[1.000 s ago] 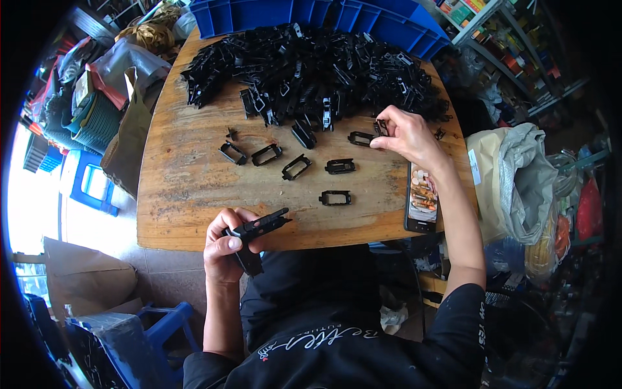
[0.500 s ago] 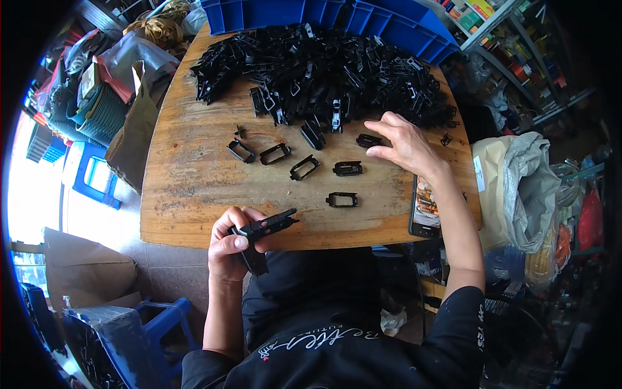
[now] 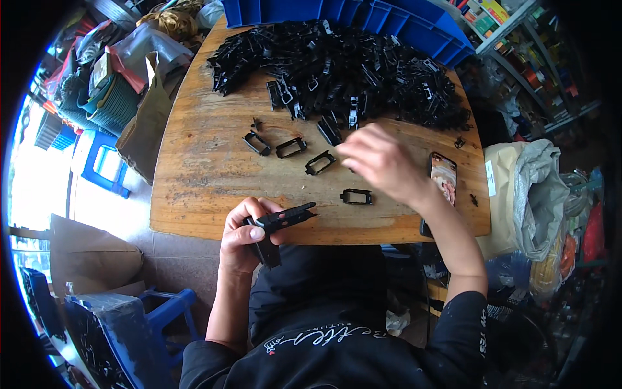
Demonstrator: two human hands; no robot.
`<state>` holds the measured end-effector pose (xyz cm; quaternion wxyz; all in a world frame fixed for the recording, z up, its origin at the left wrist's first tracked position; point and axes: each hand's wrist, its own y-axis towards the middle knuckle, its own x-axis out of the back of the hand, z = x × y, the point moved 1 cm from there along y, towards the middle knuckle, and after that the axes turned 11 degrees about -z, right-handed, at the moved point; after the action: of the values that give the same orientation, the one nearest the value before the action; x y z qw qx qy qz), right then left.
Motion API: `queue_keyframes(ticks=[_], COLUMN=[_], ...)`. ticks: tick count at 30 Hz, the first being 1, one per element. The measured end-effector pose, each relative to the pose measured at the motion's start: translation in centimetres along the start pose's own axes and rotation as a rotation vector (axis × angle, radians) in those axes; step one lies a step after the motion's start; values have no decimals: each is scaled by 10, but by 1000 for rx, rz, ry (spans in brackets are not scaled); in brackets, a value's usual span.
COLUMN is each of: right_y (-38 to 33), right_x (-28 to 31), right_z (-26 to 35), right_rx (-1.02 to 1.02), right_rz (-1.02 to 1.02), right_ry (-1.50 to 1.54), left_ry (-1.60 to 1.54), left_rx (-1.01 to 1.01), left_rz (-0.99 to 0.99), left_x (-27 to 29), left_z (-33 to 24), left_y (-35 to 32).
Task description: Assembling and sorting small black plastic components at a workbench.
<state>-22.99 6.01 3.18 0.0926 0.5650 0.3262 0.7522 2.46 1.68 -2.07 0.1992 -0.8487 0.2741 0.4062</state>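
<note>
My left hand (image 3: 245,235) is closed around black slotted plastic parts (image 3: 285,220), gripped near the table's front edge. They stick out to the right and downward past my fingers. My right hand (image 3: 382,159) hovers over the middle right of the table, smeared by motion, its fingers bent. Whether anything is between those fingers cannot be made out. Left of it lie small black rectangular frames: one frame (image 3: 319,163) closest, a second frame (image 3: 291,148) and a third (image 3: 256,142) farther left. Another frame (image 3: 356,196) rests below my right hand, which hides the tabletop behind it.
A large heap of black plastic parts (image 3: 337,78) covers the far side of the wooden table (image 3: 194,188), before blue bins (image 3: 414,29). A phone (image 3: 444,175) lies at the right edge. Sacks (image 3: 525,194) stand right of the table; a blue stool (image 3: 100,162) stands left.
My right hand has moved left and toward me, with its fingers curled in. It now covers where two black frames lay. My left hand keeps its hold; the whole view has shifted slightly.
</note>
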Motion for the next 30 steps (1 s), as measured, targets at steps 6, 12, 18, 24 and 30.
queue_keyframes(ticks=[6, 12, 18, 24, 30], right_y=[11, -19, -118, -130, -18], right_x=[-13, 72, 124, 105, 64], right_z=[18, -56, -154, -171, -24], right_rx=[55, -298, -1007, -947, -650], right_rz=[82, -208, -40, -73, -132], right_ry=[81, -278, -745, -686, 39], left_ry=[-5, 28, 78, -9, -7], left_rx=[-34, -44, -38, -31, 6], left_rz=[-31, -35, -27, -23, 7], left_x=[5, 2, -3, 0, 4], left_z=[2, -1, 3, 1, 3], left_y=[-2, -5, 1, -1, -1])
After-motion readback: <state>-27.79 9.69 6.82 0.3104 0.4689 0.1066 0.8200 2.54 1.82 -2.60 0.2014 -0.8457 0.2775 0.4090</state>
